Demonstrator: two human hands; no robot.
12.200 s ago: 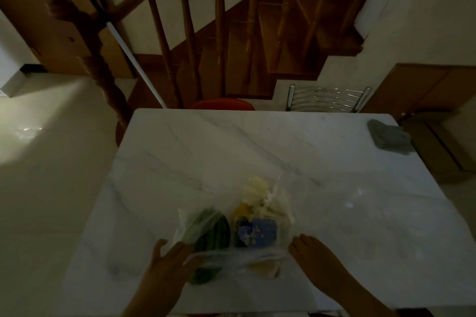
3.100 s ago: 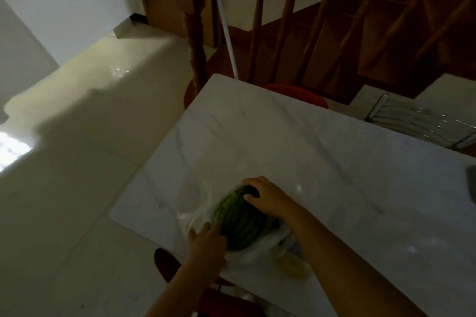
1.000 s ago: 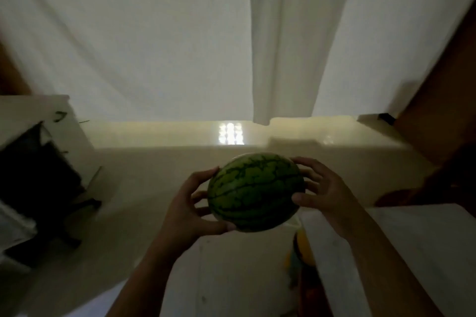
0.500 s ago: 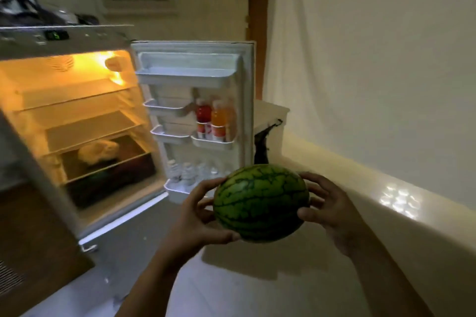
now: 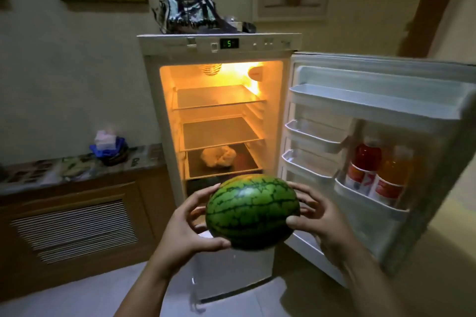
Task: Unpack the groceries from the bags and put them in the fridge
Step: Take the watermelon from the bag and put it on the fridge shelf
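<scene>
A small striped green watermelon (image 5: 252, 211) is held in the air between both hands, in front of the open fridge (image 5: 219, 45). My left hand (image 5: 188, 229) cups its left side and underside. My right hand (image 5: 319, 221) grips its right end. The fridge is lit inside, with two bare glass shelves (image 5: 219, 131) above. A pale cauliflower (image 5: 218, 157) lies on the third shelf. The watermelon hides the fridge's lowest part.
The fridge door (image 5: 381, 141) stands open to the right, holding a red bottle (image 5: 363, 165) and an orange bottle (image 5: 391, 177) in a lower rack. A dark bag (image 5: 188, 11) sits on top of the fridge. A wooden cabinet (image 5: 74, 219) with a cluttered counter stands on the left.
I have turned from the table to face the fridge squarely and come closer. The watermelon stays held in both hands and is now right before the lower shelves.
</scene>
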